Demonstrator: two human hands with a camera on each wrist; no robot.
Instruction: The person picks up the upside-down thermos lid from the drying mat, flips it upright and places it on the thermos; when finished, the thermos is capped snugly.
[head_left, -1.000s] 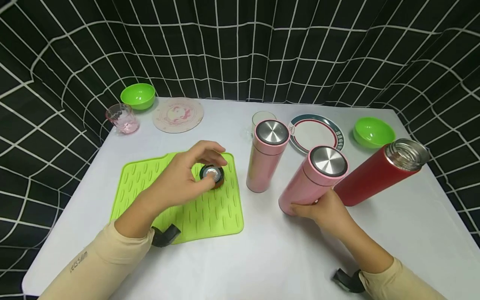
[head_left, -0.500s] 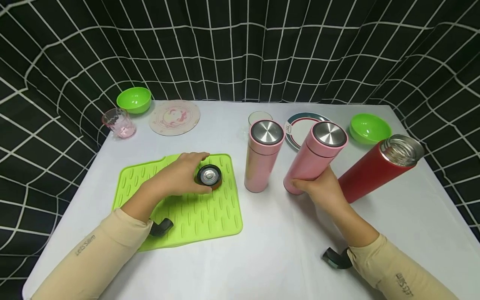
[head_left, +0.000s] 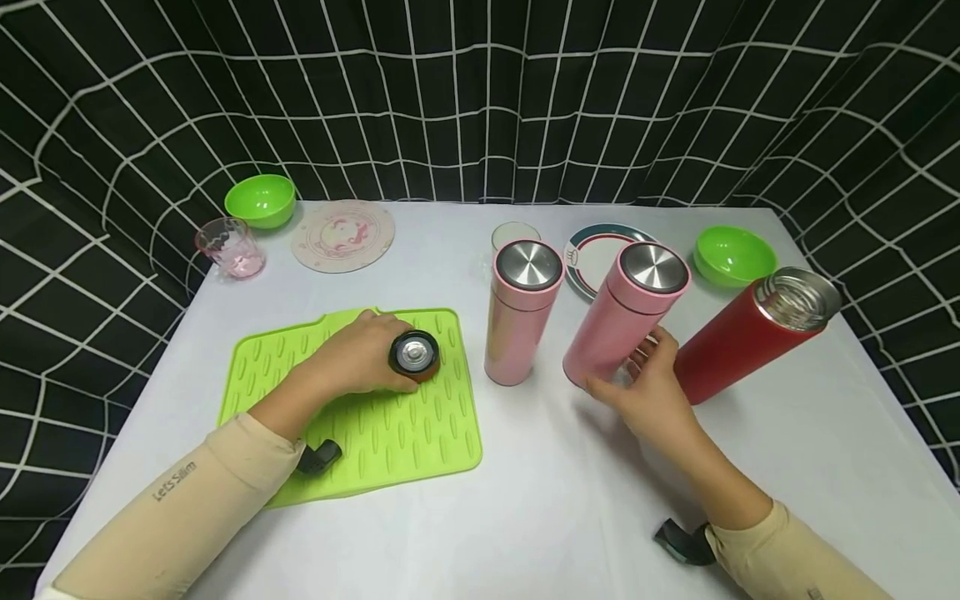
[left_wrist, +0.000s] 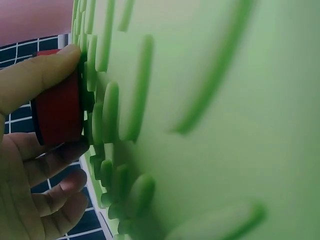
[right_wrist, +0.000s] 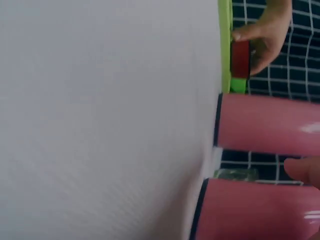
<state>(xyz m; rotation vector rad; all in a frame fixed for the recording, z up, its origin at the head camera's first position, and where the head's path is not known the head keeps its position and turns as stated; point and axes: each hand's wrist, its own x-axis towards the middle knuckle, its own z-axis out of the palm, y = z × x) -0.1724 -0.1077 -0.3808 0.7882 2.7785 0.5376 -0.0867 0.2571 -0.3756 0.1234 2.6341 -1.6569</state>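
Note:
On the green ridged mat (head_left: 420, 442), my left hand (head_left: 352, 354) holds a red bottle lid (head_left: 415, 353) with a black rim and silver middle. In the left wrist view, the thumb and forefinger sit on opposite sides of this lid (left_wrist: 62, 107), low over the ridges. My right hand (head_left: 660, 400) is loosely spread beside a pink steel-topped bottle (head_left: 611, 333), thumb near its base and fingers behind its right side. A matching pink bottle (head_left: 517, 337) stands to its left. Right of the hand is a red bottle (head_left: 738, 342), lidless, its steel mouth showing.
A patterned plate (head_left: 592, 267) and a clear glass (head_left: 513, 233) are behind the pink bottles. Green bowls stand at the back left (head_left: 260, 200) and back right (head_left: 735, 257). A pinkish glass (head_left: 232, 250) and a round pink-print mat (head_left: 343, 237) lie back left.
My left hand has come down round the lid, its thumb off the top. The right hand has set the pink bottle back beside its twin, and its fingers have loosened from it.

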